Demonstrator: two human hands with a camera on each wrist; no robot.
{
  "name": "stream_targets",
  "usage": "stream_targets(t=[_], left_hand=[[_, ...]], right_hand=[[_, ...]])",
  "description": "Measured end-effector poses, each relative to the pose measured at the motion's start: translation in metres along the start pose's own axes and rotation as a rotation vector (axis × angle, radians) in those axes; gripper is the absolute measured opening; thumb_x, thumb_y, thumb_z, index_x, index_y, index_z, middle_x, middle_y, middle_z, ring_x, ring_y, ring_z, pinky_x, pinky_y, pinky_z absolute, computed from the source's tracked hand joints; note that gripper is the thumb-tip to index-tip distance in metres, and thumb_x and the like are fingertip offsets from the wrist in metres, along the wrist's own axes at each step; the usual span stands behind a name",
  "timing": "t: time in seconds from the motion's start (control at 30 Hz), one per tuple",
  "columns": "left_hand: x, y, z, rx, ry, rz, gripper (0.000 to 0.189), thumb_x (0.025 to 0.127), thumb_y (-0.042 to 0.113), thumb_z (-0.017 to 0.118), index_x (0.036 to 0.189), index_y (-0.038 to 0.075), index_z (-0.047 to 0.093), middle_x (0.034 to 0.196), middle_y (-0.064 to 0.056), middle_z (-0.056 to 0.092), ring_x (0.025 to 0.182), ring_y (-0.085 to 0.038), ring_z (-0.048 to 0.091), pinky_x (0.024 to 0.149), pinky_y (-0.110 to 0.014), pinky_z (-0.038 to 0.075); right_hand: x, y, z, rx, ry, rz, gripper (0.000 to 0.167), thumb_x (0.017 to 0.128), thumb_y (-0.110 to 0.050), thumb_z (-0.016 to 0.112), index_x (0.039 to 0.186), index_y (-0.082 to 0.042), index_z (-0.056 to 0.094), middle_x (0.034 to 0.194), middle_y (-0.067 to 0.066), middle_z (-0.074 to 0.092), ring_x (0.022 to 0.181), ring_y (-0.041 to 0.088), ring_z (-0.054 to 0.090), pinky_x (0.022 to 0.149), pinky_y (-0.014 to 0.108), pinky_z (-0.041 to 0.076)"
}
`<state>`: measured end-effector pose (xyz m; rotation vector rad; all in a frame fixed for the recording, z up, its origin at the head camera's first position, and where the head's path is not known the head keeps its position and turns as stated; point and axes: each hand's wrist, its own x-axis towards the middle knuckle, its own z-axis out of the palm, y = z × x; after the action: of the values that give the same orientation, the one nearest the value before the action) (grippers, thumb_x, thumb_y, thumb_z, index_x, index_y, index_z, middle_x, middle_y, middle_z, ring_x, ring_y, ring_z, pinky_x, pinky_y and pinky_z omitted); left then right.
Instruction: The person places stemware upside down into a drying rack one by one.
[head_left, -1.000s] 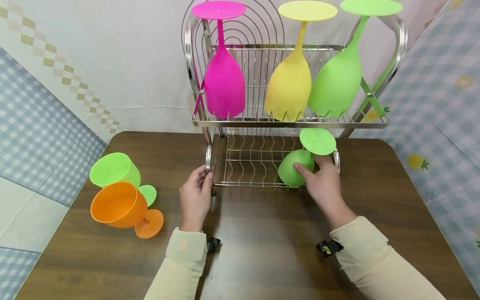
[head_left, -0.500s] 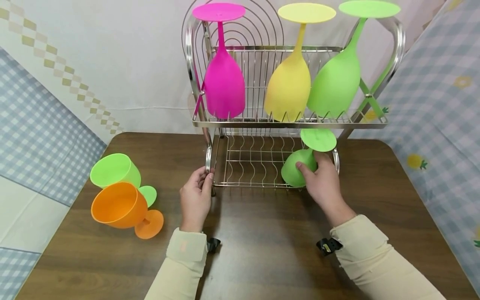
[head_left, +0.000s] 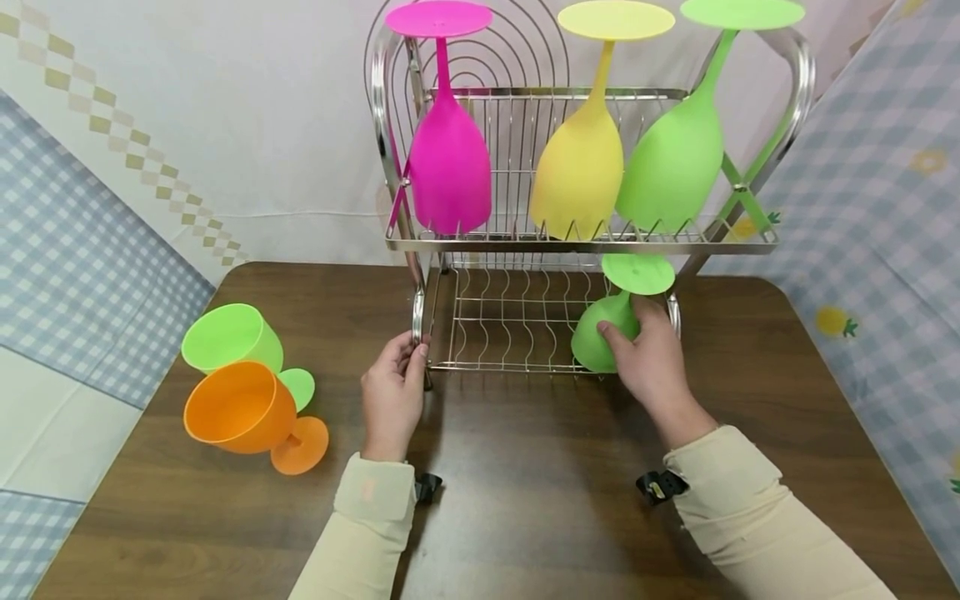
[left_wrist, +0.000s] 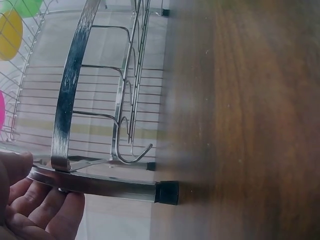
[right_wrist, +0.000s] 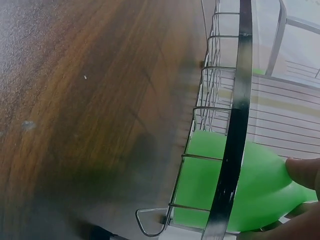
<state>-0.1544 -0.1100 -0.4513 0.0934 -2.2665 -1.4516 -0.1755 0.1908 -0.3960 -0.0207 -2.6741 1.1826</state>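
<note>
My right hand [head_left: 658, 360] holds a green plastic goblet [head_left: 598, 340] upside down by its bowl, thumb on the near side. The goblet is at the right end of the lower tier of a metal dish rack [head_left: 585, 247], its foot just beneath the upper shelf. In the right wrist view, the green bowl [right_wrist: 262, 187] sits behind the rack's flat front bar [right_wrist: 236, 125], rim down at the wires. My left hand [head_left: 393, 392] grips the rack's left leg [head_left: 417, 317]; the left wrist view shows thumb and fingers around that metal tube [left_wrist: 105, 184].
Upside down on the upper shelf stand a pink goblet [head_left: 451, 175], a yellow goblet [head_left: 577, 167] and a larger green goblet [head_left: 675, 162]. An orange goblet [head_left: 240, 408] and another green goblet [head_left: 232, 339] lie tipped on the wooden table [head_left: 510, 500] at left.
My right hand has shifted the green goblet a little to the right along the lower tier, and it now stands more upright. The left hand keeps its grip on the rack leg.
</note>
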Motion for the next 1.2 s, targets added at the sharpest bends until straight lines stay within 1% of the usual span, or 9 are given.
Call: stream_targets(t=[0.23,0.33,0.53,0.67,0.8,0.9,1.0,1.13,1.2], left_hand=[[0.000,0.001,0.000,-0.001,-0.010,0.008,0.017,0.098,0.010,0.066,0.112,0.001,0.071,0.106,-0.012,0.075,0.096,-0.024,0.073,0.083,-0.036,0.061],[0.000,0.002,-0.001,0.010,-0.018,0.007,0.018,0.098,0.010,0.066,0.113,0.001,0.071,0.107,-0.013,0.075,0.096,-0.024,0.073,0.083,-0.037,0.061],[-0.001,0.003,-0.003,0.042,-0.035,-0.002,0.018,0.098,0.011,0.066,0.113,0.003,0.071,0.107,-0.012,0.075,0.095,-0.024,0.073,0.082,-0.038,0.061],[-0.001,0.004,-0.008,0.018,-0.040,-0.016,0.023,0.097,0.010,0.067,0.118,0.001,0.069,0.111,-0.014,0.074,0.099,-0.026,0.072,0.086,-0.036,0.060],[-0.004,0.004,-0.021,-0.020,-0.035,-0.051,0.033,0.097,0.012,0.067,0.128,0.000,0.065,0.121,-0.015,0.070,0.111,-0.028,0.069,0.095,-0.035,0.056],[-0.010,0.009,-0.032,0.001,-0.037,-0.051,0.040,0.097,0.015,0.067,0.135,0.003,0.061,0.130,-0.010,0.067,0.120,-0.026,0.064,0.101,-0.038,0.052],[-0.014,0.017,-0.044,0.040,-0.023,-0.002,0.045,0.097,0.016,0.067,0.139,0.004,0.057,0.136,-0.006,0.063,0.126,-0.024,0.059,0.106,-0.037,0.049],[-0.020,0.032,-0.063,0.067,0.020,0.073,0.051,0.095,0.011,0.070,0.142,0.004,0.054,0.140,-0.002,0.060,0.131,-0.018,0.055,0.110,-0.027,0.044],[-0.023,0.041,-0.073,0.082,0.043,0.100,0.054,0.093,0.009,0.071,0.143,0.006,0.053,0.141,0.000,0.059,0.132,-0.016,0.054,0.110,-0.023,0.042]], right_hand=[[-0.001,-0.002,-0.003,-0.007,-0.037,0.037,0.056,0.098,-0.011,0.063,0.142,0.015,0.040,0.137,0.037,0.046,0.127,0.051,0.045,0.109,0.062,0.037],[-0.003,-0.003,-0.005,-0.001,-0.044,0.054,0.061,0.098,-0.012,0.063,0.147,0.013,0.036,0.142,0.036,0.043,0.131,0.050,0.043,0.111,0.062,0.035],[-0.009,-0.004,-0.008,0.009,-0.021,0.049,0.069,0.096,-0.014,0.067,0.152,0.007,0.032,0.148,0.033,0.040,0.136,0.048,0.040,0.112,0.060,0.034],[-0.017,-0.007,-0.009,0.032,-0.002,0.042,0.073,0.095,-0.015,0.069,0.155,0.001,0.031,0.150,0.029,0.040,0.137,0.046,0.040,0.112,0.060,0.035],[-0.025,-0.010,-0.004,0.058,0.016,0.023,0.075,0.094,-0.015,0.071,0.156,-0.001,0.030,0.153,0.026,0.039,0.140,0.043,0.038,0.114,0.059,0.034],[-0.032,-0.012,-0.004,0.091,0.037,0.021,0.075,0.093,-0.016,0.072,0.155,-0.001,0.031,0.154,0.024,0.038,0.142,0.040,0.036,0.116,0.056,0.033],[-0.039,-0.014,-0.007,0.127,0.056,0.032,0.076,0.093,-0.017,0.072,0.155,0.001,0.031,0.156,0.023,0.036,0.144,0.038,0.033,0.117,0.053,0.032],[-0.048,-0.016,-0.012,0.184,0.066,0.058,0.077,0.094,-0.016,0.072,0.155,0.003,0.029,0.159,0.021,0.032,0.147,0.033,0.030,0.119,0.047,0.030],[-0.052,-0.017,-0.013,0.216,0.072,0.066,0.076,0.094,-0.014,0.072,0.155,0.002,0.030,0.159,0.018,0.032,0.148,0.028,0.030,0.120,0.042,0.030]])
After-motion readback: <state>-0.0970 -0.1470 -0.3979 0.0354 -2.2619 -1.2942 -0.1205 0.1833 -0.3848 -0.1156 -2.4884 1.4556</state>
